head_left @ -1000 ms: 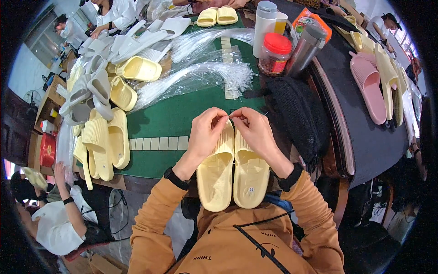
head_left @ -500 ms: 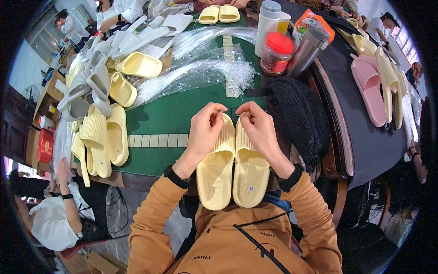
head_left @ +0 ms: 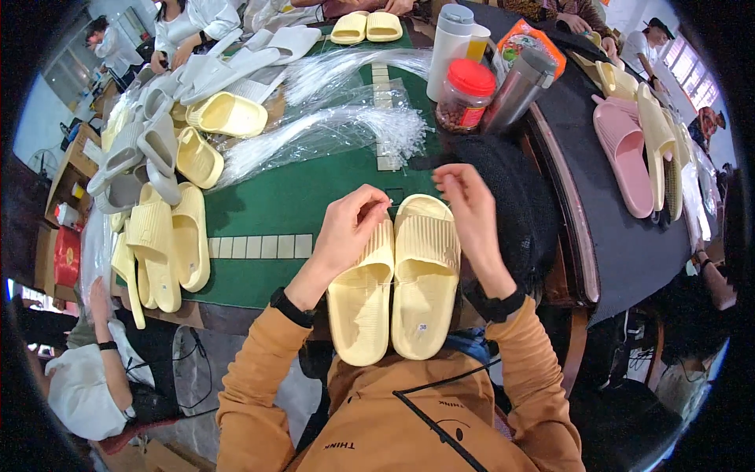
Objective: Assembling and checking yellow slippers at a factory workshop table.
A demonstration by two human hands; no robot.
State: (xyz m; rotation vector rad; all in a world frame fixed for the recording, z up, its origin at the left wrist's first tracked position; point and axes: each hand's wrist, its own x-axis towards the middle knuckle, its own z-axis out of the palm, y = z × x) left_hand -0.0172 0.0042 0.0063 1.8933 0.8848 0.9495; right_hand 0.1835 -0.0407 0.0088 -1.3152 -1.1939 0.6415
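Observation:
Two pale yellow slide sandals, a left slide (head_left: pixel 360 315) and a right slide (head_left: pixel 425 307), lie side by side at the table's near edge, toes pointing away from me. My left hand (head_left: pixel 347 236) is over the left slide's strap, thumb and forefinger pinched on a small white plastic bit (head_left: pixel 390 202). My right hand (head_left: pixel 472 216) is raised beside the right slide's toe, slightly blurred, its fingers loosely apart and holding nothing that I can see. A thin clear strand seems to cross between the two slides near the straps.
Bundles of clear plastic fasteners (head_left: pixel 330 130) lie on the green mat (head_left: pixel 267 200). Yellow slides (head_left: pixel 157 236) and grey slides (head_left: pixel 138 157) are piled at left. A black mesh bag (head_left: pixel 515 212), red-lidded jar (head_left: pixel 469 94) and steel tumbler (head_left: pixel 519 90) stand at right. Co-workers sit around.
My right hand has moved away from the left one, up and to the right, uncovering the right slide's strap and toe. The left hand stays pinched near the left slide's toe.

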